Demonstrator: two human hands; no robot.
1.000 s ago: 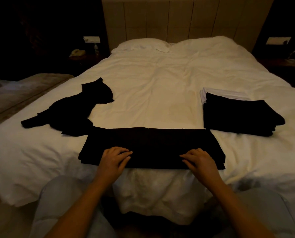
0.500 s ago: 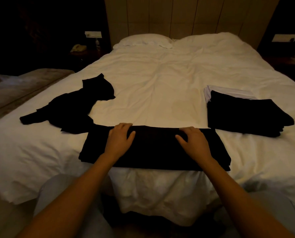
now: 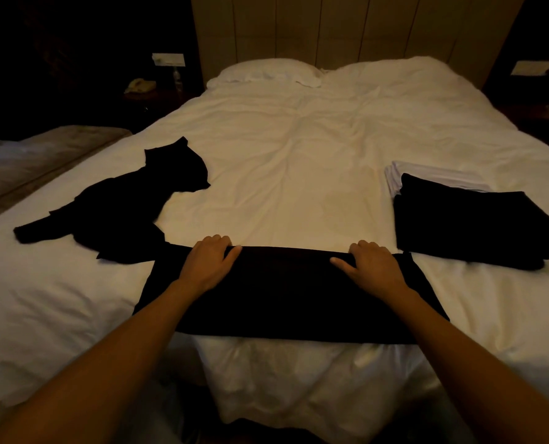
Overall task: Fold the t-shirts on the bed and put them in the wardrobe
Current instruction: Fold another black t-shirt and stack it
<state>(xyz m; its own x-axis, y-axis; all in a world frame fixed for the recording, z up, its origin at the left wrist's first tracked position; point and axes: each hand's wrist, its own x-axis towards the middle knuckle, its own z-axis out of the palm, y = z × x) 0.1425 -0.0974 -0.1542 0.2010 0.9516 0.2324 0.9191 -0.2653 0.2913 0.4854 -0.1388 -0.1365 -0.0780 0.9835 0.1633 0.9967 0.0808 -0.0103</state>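
Observation:
A black t-shirt (image 3: 286, 293), folded into a long flat strip, lies across the near edge of the white bed (image 3: 298, 161). My left hand (image 3: 207, 262) and my right hand (image 3: 374, 267) sit at the strip's far edge, fingers curled over that edge and thumbs lying on top, pointing toward each other. An unfolded black t-shirt (image 3: 116, 213) lies crumpled to the left, touching the strip's left corner. To the right is a stack of folded black t-shirts (image 3: 471, 225), resting partly on folded white ones (image 3: 427, 176).
A pillow (image 3: 266, 70) and a padded headboard (image 3: 346, 27) are at the far end. A dark nightstand holding a telephone (image 3: 140, 86) stands at the left. A low upholstered bench (image 3: 42, 155) runs along the bed's left side. The room is dim.
Both hands slid from the strip's near edge across it to its far edge, and their fingers now curl over that edge. The camera leaned closer to the bed.

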